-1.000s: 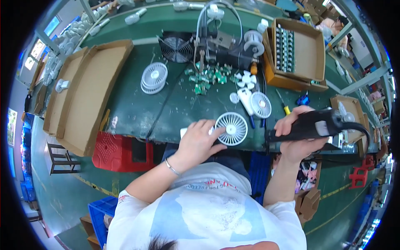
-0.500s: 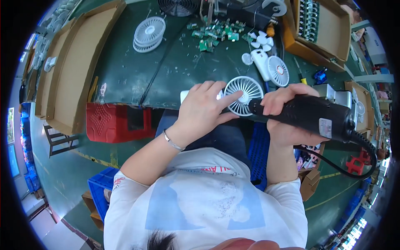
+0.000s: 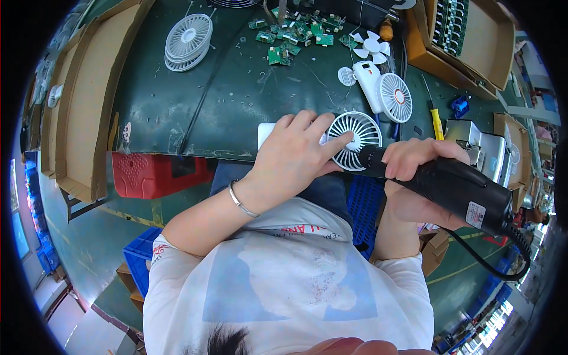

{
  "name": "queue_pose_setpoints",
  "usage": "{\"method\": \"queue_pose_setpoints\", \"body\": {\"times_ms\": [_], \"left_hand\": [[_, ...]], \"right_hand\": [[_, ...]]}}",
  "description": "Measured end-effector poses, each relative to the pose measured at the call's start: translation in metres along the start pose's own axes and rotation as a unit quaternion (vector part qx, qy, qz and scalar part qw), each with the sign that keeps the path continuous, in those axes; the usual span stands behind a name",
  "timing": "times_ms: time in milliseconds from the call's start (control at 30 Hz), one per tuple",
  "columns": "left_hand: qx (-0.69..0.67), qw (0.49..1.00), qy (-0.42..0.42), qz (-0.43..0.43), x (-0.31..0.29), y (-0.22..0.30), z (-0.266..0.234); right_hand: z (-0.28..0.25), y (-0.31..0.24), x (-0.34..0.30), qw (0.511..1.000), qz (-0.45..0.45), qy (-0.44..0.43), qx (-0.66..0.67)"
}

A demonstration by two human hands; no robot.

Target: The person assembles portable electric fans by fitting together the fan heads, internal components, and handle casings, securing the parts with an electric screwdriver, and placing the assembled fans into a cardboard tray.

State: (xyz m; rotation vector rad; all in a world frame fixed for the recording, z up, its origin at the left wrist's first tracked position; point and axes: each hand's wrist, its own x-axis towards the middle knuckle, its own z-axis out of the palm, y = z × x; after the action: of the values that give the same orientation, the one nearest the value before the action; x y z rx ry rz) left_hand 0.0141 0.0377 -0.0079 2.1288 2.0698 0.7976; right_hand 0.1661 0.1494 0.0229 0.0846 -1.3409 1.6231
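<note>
At the near edge of the table, my left hand [image 3: 293, 154] is closed over the handle of a white handheld fan [image 3: 344, 126]. Its index finger reaches onto the hub of the round grille. Part of the white handle shows left of the knuckles; the rest is covered. My right hand [image 3: 408, 160] is wrapped around a black corded electric screwdriver [image 3: 464, 186], held nearly level. The driver's nose is at the lower right rim of the grille; I cannot make out the bit or any screw there.
Beyond lie another white fan [image 3: 368, 86], white fan blades [image 3: 371, 47], a pile of green circuit boards [image 3: 290, 38] and stacked white grilles [image 3: 188, 38]. A yellow-handled screwdriver [image 3: 436, 123] and a metal block [image 3: 467, 133] sit right. Cardboard trays [image 3: 97, 89] stand left.
The whole view has shifted slightly, and the table things appear moved in it. Both hands keep their grips, and the driver's nose stays at the grille's rim, its body tilted slightly more.
</note>
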Motion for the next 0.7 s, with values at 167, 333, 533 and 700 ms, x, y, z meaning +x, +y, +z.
{"method": "queue_pose_setpoints", "body": {"times_ms": [167,333,533,700], "left_hand": [[0.003,1.000,-0.002,-0.002,0.002,0.002,-0.002],[-0.036,0.999,0.015,0.000,0.004,0.010,-0.002],[-0.105,0.994,0.031,-0.007,0.005,0.011,0.006],[-0.114,0.993,0.029,-0.017,0.004,0.011,0.002]], "right_hand": [[0.008,0.001,0.001,0.997,0.002,-0.003,-0.076],[0.009,-0.004,0.004,0.993,0.044,-0.061,-0.096],[0.011,-0.008,0.007,0.989,0.056,-0.085,-0.111],[0.012,-0.003,0.008,0.995,0.036,-0.027,-0.088]]}}
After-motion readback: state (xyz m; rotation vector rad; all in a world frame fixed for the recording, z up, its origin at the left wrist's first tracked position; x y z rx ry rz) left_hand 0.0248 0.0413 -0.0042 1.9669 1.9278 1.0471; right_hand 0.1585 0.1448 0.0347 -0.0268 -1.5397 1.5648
